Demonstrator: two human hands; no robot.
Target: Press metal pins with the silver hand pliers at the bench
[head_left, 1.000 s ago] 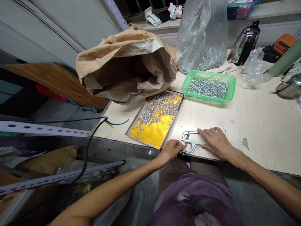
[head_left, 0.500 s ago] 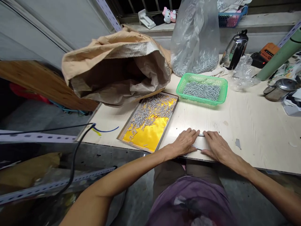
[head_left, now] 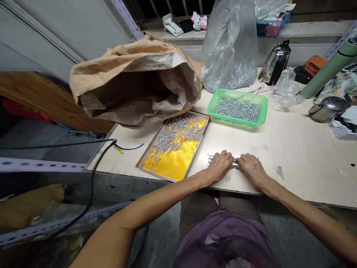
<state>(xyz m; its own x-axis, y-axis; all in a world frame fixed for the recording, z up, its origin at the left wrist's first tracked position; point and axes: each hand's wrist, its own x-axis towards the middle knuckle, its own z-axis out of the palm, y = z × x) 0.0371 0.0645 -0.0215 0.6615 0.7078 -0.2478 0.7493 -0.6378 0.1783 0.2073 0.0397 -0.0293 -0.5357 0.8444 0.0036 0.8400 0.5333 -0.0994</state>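
Step looks like squeezing, left hand [head_left: 220, 166] and right hand [head_left: 252, 168] both curled tight on silver metal hand tool [head_left: 235, 163] near tabletop [head_left: 302, 160] front edge; next move likely needs even pressure, tray [head_left: 198, 148] crowding left, more room right.

The left hand [head_left: 221, 166] and the right hand [head_left: 252, 169] are gripping a metal tool [head_left: 234, 163] on the table [head_left: 304, 156]. A shallow tray [head_left: 187, 172] holding small metal pins [head_left: 173, 134] over yellow cloth [head_left: 174, 160] is lying near the left hand. Beyond the hands, a green basket [head_left: 237, 124] is holding more pins, and a paper sack [head_left: 125, 59] is gaping open.
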